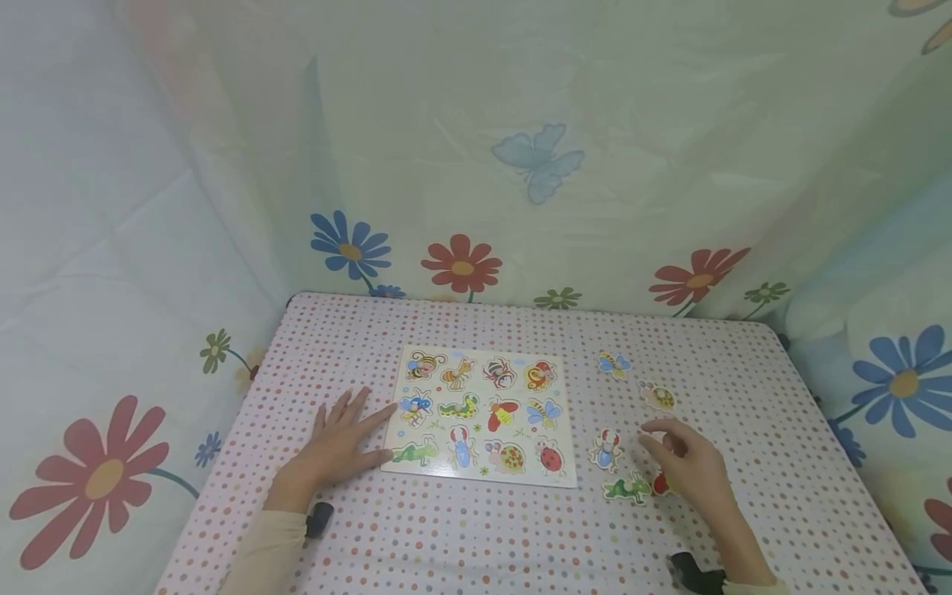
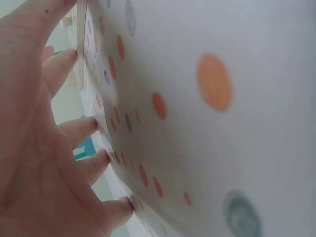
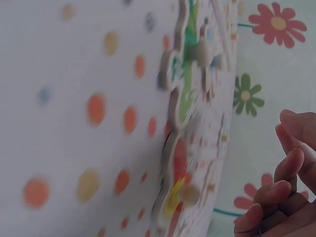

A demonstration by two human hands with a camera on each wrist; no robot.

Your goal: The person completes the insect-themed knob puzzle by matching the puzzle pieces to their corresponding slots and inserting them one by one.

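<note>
A wooden insect puzzle board (image 1: pixel 482 442) lies flat on the table, printed with rows of bugs. My left hand (image 1: pixel 335 446) rests at its left side, fingers spread, with thumb and index finger at the board's edge. Above the loose pieces to the right hovers my right hand (image 1: pixel 692 467), fingers loosely bent, nothing visible between them. Nearest it are a stag beetle piece (image 1: pixel 606 450), a green grasshopper piece (image 1: pixel 628 489) and a red-and-yellow piece (image 3: pixel 180 148), partly hidden in the head view. Farther back lie a snail piece (image 1: pixel 658 397) and a blue-winged insect piece (image 1: pixel 614 364).
A dotted cloth (image 1: pixel 446 537) covers the table. Flower-printed curtains (image 1: pixel 632 165) hang behind it and at both sides. Small round knobs (image 3: pixel 190 194) stick up from the loose pieces. Black wrist devices (image 1: pixel 320 521) sit near both wrists.
</note>
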